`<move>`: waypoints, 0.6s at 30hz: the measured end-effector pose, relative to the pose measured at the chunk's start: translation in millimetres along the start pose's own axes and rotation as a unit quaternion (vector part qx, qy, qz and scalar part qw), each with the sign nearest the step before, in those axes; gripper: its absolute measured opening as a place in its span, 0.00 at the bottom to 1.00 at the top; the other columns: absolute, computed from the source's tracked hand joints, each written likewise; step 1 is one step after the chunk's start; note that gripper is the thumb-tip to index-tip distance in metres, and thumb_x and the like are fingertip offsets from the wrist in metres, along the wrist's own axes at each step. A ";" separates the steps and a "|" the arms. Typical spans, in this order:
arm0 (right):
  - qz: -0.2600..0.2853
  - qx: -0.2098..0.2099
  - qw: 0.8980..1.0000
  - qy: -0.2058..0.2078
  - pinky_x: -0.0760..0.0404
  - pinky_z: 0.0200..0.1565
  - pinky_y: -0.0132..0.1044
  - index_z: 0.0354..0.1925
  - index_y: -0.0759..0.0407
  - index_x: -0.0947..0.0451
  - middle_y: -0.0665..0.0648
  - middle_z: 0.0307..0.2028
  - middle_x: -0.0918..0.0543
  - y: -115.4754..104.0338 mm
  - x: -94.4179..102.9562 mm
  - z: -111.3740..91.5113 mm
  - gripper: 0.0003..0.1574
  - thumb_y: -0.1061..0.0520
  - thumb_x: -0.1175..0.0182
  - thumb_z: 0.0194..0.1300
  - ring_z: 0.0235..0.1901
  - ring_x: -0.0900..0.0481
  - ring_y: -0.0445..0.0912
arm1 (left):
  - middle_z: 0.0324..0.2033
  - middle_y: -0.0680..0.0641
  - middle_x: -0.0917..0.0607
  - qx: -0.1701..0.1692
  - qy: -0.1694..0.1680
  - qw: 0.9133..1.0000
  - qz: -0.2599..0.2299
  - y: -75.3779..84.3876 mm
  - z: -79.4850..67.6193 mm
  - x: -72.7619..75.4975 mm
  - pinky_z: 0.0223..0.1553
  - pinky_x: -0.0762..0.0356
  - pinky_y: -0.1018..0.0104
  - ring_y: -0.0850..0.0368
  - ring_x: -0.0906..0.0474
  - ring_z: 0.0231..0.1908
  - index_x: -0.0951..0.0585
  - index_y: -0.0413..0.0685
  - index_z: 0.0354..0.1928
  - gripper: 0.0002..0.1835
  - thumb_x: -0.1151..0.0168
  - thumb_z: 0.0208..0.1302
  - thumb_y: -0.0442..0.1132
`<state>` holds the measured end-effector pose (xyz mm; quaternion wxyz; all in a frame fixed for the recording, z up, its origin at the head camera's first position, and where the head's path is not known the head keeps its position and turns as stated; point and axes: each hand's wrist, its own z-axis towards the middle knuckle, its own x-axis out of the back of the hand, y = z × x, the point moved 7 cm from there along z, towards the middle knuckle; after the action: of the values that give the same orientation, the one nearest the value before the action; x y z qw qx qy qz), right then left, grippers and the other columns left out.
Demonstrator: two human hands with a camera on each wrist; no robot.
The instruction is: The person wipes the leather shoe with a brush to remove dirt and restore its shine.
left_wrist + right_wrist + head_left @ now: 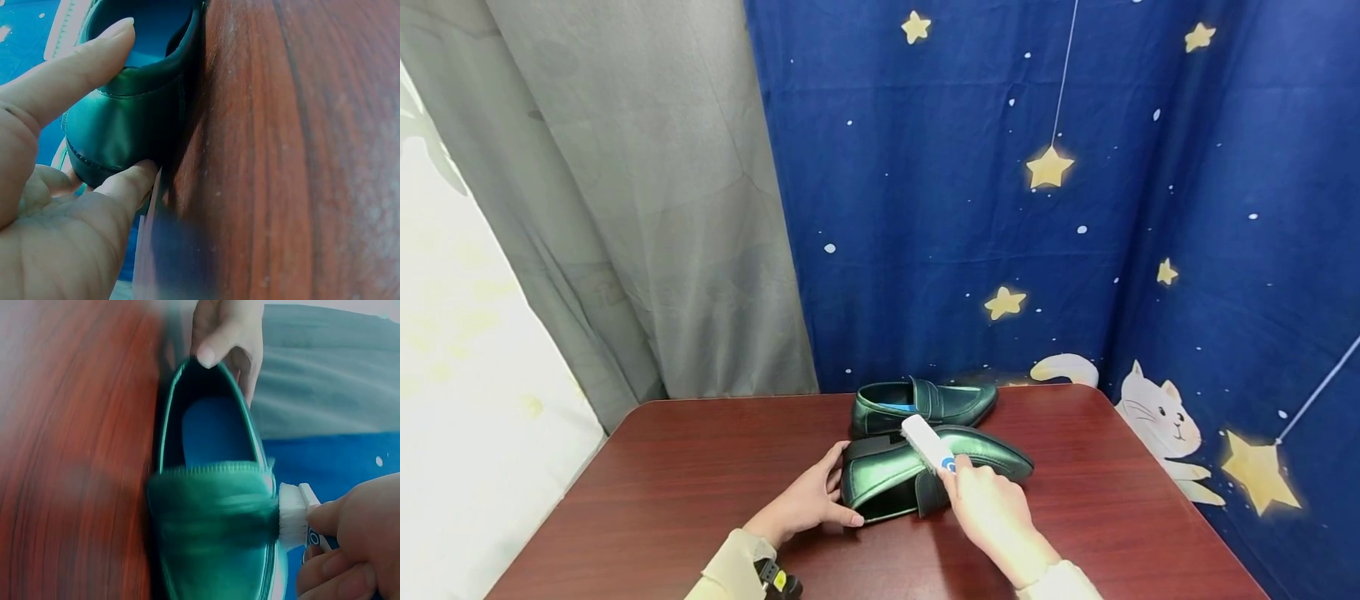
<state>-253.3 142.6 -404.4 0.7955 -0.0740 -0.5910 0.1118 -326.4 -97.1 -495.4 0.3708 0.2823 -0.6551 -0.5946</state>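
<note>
A dark green loafer (880,479) lies tilted on its side on the table, its opening toward the front and its toe to the right. My left hand (812,500) grips it at the heel, the thumb by the opening's rim and the fingers around the heel's back and sole edge, as the left wrist view shows. In my right hand (992,512) is a white brush (927,442), pinched by its handle. Its white bristles (292,515) touch the loafer's upward side near the strap in the right wrist view.
A second green loafer (955,403) stands upright just behind the first, near the far edge of the reddish-brown table (722,450). Beyond the table hang a grey curtain (647,208) and a blue curtain with stars (925,208).
</note>
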 end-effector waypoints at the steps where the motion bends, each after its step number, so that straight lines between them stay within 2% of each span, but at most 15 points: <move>1: 0.001 -0.007 1.000 -0.006 0.28 0.19 0.50 0.39 0.59 0.25 0.61 0.22 0.18 4.5 0.6 0.4 0.20 0.43 0.42 0.73 0.19 0.21 0.55 | 0.78 0.36 0.48 0.003 0.001 1.000 0.000 -0.2 0.0 0.4 0.71 0.36 0.51 0.39 0.52 0.78 0.54 0.49 0.79 0.64 0.20 0.47 0.27; 7: 0.012 -0.043 0.998 -0.034 0.25 0.23 0.54 0.45 0.60 0.25 0.64 0.28 0.16 30.2 1.9 -1.6 0.21 0.42 0.45 0.75 0.23 0.19 0.57 | 0.79 0.36 0.50 0.008 -0.002 1.000 -0.001 0.0 -0.3 1.1 0.71 0.37 0.49 0.38 0.53 0.78 0.56 0.48 0.80 0.64 0.21 0.48 0.27; 18: 0.037 -0.088 0.994 -0.044 0.25 0.25 0.56 0.44 0.61 0.27 0.65 0.28 0.17 73.9 3.8 -14.7 0.20 0.44 0.48 0.76 0.26 0.18 0.60 | 0.78 0.34 0.52 0.001 -0.003 1.000 0.009 -1.5 0.2 1.9 0.71 0.37 0.49 0.37 0.55 0.78 0.58 0.45 0.80 0.66 0.20 0.47 0.28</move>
<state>-244.9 215.0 -423.7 0.7541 -0.1609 -0.6301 0.0918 -327.7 -98.7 -496.6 0.3740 0.2752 -0.6591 -0.5916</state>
